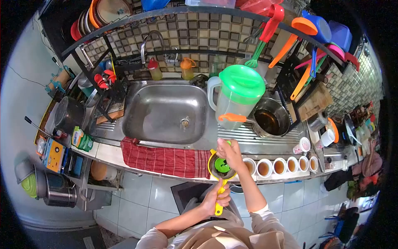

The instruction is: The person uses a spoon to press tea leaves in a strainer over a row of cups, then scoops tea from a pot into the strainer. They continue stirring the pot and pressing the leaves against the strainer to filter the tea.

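My left hand [216, 197] is wrapped round the handle of a yellow strainer [212, 169], held over the counter's front edge. Above the strainer, my right hand [232, 154] is closed on a green utensil [222, 165], whose round green part rests inside the mesh. Dark bits lie in the strainer. To the right runs a row of several white cups [279, 166] with brown liquid, the nearest partly hidden by my right hand. A red checked cloth [166, 158] lies to the left of the strainer.
Behind my hands stand a pitcher [238, 93] with a green lid and a metal pot [270, 118] holding dark liquid. A steel sink [166, 114] is at the left centre. Two cups [304, 144] lie or stand further right. A rack [166, 11] spans the top.
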The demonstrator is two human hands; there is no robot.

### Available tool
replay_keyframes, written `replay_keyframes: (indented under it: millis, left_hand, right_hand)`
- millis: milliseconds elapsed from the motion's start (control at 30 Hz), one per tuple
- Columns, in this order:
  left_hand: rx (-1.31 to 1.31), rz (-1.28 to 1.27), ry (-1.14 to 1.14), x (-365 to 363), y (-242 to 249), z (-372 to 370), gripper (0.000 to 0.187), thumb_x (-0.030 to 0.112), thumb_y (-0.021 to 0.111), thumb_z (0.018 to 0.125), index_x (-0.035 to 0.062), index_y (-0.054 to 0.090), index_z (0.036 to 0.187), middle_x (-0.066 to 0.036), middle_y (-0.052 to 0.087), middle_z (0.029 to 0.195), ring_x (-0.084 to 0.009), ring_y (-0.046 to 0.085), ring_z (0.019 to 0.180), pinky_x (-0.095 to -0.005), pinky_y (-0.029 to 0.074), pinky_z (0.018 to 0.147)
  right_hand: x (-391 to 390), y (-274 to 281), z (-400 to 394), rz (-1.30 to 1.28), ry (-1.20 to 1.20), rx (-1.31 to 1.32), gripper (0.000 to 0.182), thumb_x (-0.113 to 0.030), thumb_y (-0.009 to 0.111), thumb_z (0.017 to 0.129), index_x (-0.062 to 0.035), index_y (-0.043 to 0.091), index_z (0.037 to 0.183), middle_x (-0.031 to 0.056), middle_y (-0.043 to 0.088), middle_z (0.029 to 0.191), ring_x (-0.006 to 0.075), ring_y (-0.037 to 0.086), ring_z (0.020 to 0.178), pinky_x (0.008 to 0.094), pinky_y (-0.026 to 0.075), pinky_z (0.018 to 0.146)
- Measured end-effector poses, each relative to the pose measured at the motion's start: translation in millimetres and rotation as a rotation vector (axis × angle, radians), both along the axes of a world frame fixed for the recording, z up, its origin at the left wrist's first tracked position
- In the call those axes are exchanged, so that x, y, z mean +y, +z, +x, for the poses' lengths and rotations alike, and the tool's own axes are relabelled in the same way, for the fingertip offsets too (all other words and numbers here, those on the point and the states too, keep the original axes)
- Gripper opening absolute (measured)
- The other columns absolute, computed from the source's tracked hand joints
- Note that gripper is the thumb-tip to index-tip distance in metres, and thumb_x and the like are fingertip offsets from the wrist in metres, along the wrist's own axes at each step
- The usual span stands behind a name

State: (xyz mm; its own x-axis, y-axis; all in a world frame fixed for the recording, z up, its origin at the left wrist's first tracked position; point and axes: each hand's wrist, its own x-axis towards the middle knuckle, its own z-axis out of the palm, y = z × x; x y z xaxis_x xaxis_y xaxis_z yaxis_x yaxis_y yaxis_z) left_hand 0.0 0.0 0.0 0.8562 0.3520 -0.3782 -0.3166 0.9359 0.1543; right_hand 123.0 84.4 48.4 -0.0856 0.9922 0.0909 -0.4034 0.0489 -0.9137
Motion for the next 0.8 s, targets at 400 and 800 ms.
replay_keyframes:
  millis: [400, 800]
  left_hand:
    - [-0.01, -0.003, 0.022, -2, 0, 4, 0.036, 0.051, 0.034, 0.084, 0.0161, 0.035, 0.075, 0.007, 0.023, 0.051, -0.0044, 0.018, 0.038, -0.0183, 0.016, 0.037]
    - [-0.027, -0.057, 0.023, -3, -1, 4, 0.034, 0.049, 0.035, 0.085, 0.0157, 0.036, 0.076, 0.007, 0.023, 0.051, -0.0029, 0.017, 0.037, -0.0167, 0.017, 0.036]
  right_hand:
    - [-4, -3, 2, 0.03, -0.495, 0.038, 0.042, -0.028, 0.041, 0.088, -0.0119, 0.026, 0.052, -0.0059, 0.02, 0.045, 0.0047, 0.016, 0.038, 0.0219, 0.014, 0.037]
    - [-8, -6, 11, 0.033, 0.148, 0.061, 0.037, -0.02, 0.046, 0.085, -0.009, 0.032, 0.053, -0.0056, 0.026, 0.05, 0.0045, 0.022, 0.044, 0.0222, 0.018, 0.041]
